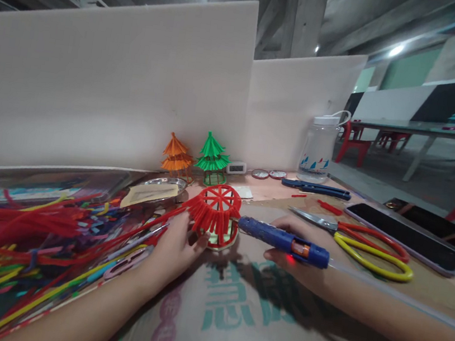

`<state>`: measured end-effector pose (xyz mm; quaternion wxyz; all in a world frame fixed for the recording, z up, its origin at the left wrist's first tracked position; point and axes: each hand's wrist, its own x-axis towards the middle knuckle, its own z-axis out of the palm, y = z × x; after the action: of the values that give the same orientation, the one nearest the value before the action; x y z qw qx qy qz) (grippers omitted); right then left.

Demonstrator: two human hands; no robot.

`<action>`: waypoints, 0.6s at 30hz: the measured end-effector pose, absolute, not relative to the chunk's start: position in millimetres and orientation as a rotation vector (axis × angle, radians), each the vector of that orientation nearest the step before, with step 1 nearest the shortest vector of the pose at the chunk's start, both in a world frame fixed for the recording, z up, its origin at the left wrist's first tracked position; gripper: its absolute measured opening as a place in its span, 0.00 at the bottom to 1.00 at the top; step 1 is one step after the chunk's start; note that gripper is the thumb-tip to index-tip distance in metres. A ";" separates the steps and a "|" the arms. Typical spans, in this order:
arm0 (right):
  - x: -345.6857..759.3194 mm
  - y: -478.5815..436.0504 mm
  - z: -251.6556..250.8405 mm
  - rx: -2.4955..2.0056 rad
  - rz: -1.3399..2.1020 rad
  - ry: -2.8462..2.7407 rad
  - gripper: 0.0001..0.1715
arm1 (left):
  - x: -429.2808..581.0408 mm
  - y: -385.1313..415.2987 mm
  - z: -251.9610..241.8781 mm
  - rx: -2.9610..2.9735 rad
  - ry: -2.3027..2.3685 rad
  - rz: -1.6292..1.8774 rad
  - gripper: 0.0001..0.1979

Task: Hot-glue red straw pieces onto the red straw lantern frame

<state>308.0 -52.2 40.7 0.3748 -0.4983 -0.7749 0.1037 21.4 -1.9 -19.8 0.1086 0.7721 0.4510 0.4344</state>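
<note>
Before me is a small red pavilion model made of pipe cleaners, with a spoked ring on top and a fringe of short red strips hanging below it. My left hand grips its left side, fingers closed around the lower part. A long red pipe cleaner trails left from about that spot. My right hand is wrapped round a blue hot glue gun with a small red light lit. Its nozzle points left and meets, or nearly meets, the right edge of the red fringe.
Loose pipe cleaners heap at the left. An orange pagoda and a green pagoda stand behind. On the right lie scissors, blue-handled pliers and a phone; a water bottle stands behind them. Cardboard covers the tabletop.
</note>
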 end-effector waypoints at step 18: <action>310.1 -52.1 41.7 -1.228 0.340 -2.015 0.14 | 24.9 -6.1 -14.1 2.257 1.386 1.268 0.14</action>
<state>310.1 -52.1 41.7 0.3698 -0.4785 -0.7854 0.1323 24.9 -6.1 -14.1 0.1021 0.7646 0.4695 0.4296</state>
